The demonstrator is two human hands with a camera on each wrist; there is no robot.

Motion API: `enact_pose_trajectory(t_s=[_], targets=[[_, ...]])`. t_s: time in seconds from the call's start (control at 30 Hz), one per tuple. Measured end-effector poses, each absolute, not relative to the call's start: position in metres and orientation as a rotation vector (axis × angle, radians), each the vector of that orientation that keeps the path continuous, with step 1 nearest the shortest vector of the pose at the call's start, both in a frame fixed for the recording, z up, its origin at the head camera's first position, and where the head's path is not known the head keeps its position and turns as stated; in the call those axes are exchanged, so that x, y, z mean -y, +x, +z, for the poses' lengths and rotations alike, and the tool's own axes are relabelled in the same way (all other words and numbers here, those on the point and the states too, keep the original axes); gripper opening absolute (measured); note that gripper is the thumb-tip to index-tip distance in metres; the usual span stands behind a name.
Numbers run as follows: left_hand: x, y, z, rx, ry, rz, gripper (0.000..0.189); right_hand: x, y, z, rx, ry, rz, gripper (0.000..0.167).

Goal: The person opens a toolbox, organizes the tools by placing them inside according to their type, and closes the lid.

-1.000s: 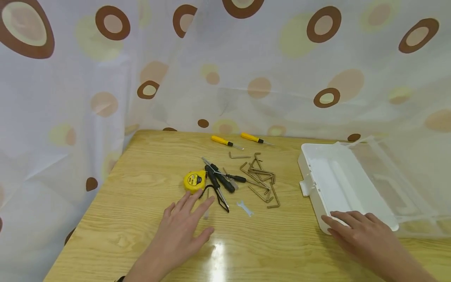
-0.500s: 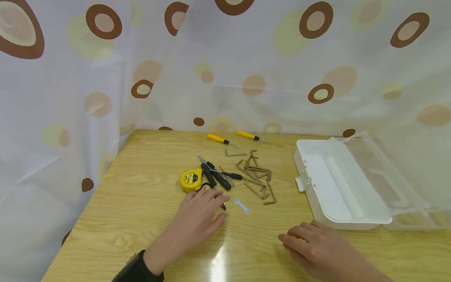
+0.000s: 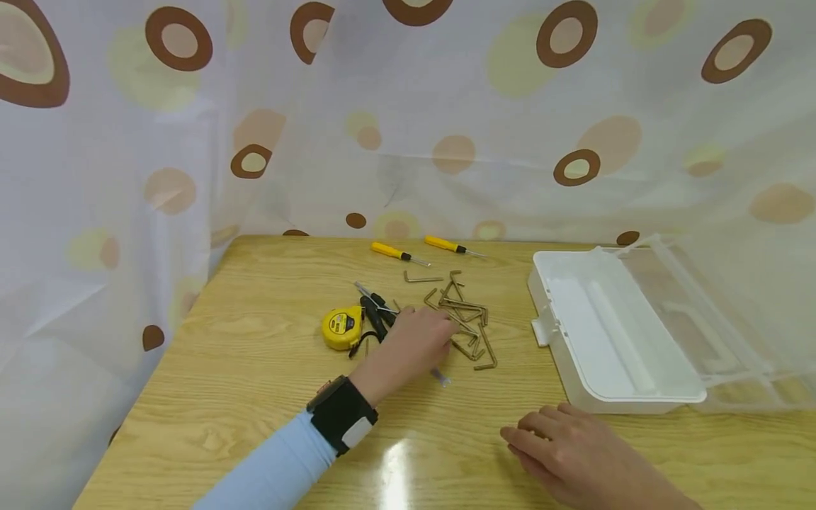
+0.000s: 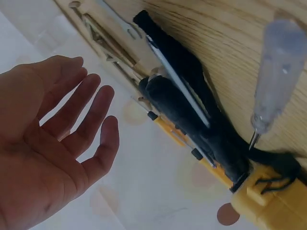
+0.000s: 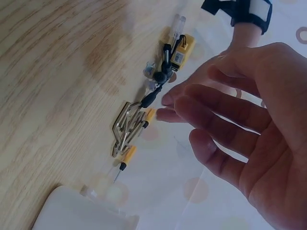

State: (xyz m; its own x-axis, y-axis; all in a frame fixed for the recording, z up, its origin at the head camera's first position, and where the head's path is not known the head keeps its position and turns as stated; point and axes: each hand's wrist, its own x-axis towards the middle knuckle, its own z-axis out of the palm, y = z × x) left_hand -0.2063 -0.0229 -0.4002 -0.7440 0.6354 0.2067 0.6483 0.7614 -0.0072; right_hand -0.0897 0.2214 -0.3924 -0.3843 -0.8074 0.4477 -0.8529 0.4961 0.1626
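My left hand [image 3: 417, 341] is over the pile of tools, its fingertips near the brass-coloured hex keys [image 3: 464, 305]. In the left wrist view its fingers bend loosely around nothing. The hand partly covers black-handled screwdrivers [image 3: 373, 320] and a small open-end wrench [image 3: 440, 377]. Left of the pile lies a yellow tape measure [image 3: 338, 329] with a black strap. A screwdriver with a clear handle [image 4: 280, 72] shows in the left wrist view. Lower right, my right hand [image 3: 564, 450] is by the table's near side, fingers relaxed and holding nothing.
A white plastic box [image 3: 574, 368] stands at the right with its clear lid [image 3: 720, 340] swung back. Two yellow-handled screwdrivers [image 3: 387, 249] lie at the far edge of the wooden table [image 3: 255, 340]. A patterned curtain [image 3: 421, 184] hangs behind and on the left.
My left hand has moved right and away from me, from beside the tape measure to the hex keys. My right hand has left the box's near corner and come down to its left.
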Motion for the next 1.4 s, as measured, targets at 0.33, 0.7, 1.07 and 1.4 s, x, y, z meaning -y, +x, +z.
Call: enact_pose_trajectory(t_s=[0.33,0.7,1.07,1.4], targets=[[0.009,-0.207,-0.420,2.844,-1.009,0.105,0.020,-0.226,-0.087,-0.390,2.284,1.349,0.167,0.056],[0.011,-0.200,-0.428,2.738,-1.112,0.160,0.012,-0.233,-0.089,-0.398,2.239,1.393,0.161,0.054],[0.017,-0.196,-0.432,2.596,-1.266,0.182,0.016,-0.233,-0.092,-0.399,2.231,1.393,0.180,0.054],[0.025,-0.179,-0.406,2.457,-1.275,0.218,0.020,-0.225,-0.096,-0.393,2.092,1.210,0.324,0.044]])
